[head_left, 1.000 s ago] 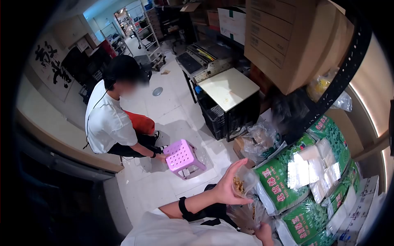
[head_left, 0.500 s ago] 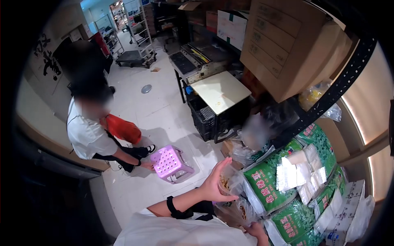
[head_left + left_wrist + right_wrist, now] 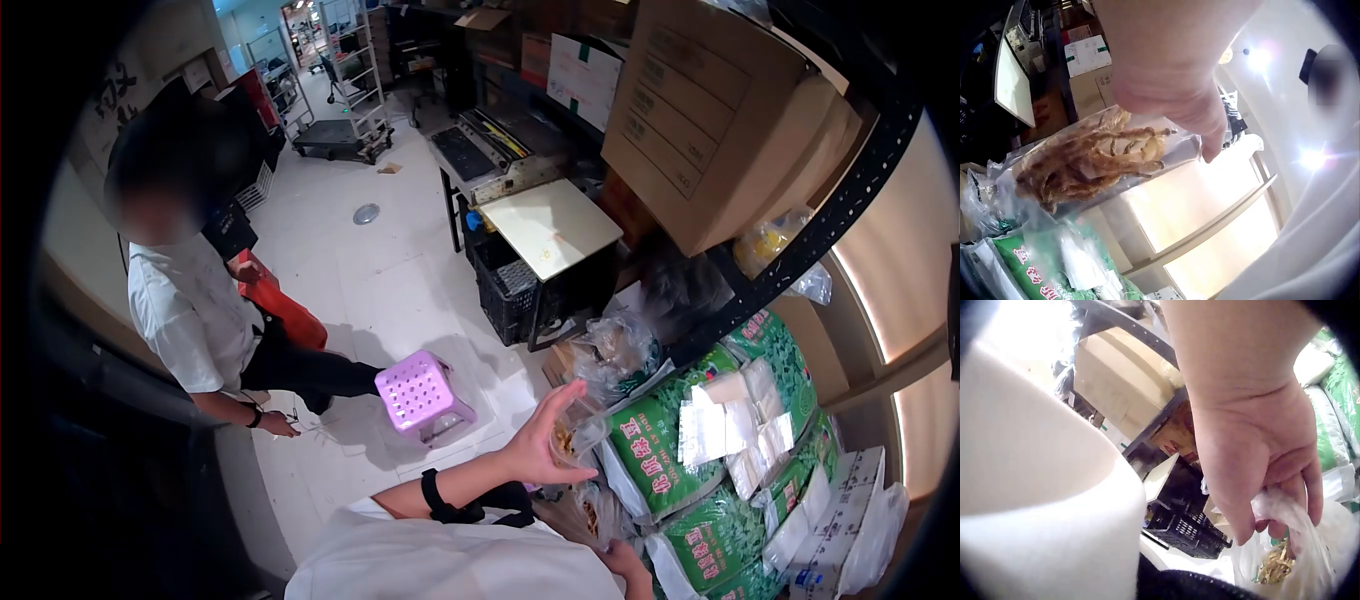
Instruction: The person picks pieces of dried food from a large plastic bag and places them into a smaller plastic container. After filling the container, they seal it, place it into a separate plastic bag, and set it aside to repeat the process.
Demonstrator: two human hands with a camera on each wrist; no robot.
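My left hand [image 3: 532, 448] grips a clear plastic bag [image 3: 572, 437], thumb and fingers spread round it. In the left wrist view, brown, dried, root-like pieces [image 3: 1085, 165] show through the film. Lower down, my right hand [image 3: 625, 562] holds the gathered edge of a second, larger clear bag [image 3: 588, 512]. Seen from the right wrist, its thumb and fingers pinch the bunched film [image 3: 1285, 509], with thin yellow-brown dried strands [image 3: 1276, 565] inside. The first bag is above the larger one in the head view.
Stacked green printed sacks [image 3: 655, 455] lie at the right, with small clear packets [image 3: 735, 420] on top. A pink stool [image 3: 420, 395] stands on the floor. Another person [image 3: 185, 310] is at the left with a red bag [image 3: 285, 305]. A large carton [image 3: 700, 120] juts out above.
The other person has let go of the pink stool and straightened up, moving left. My hands keep their hold on the two bags with little movement.
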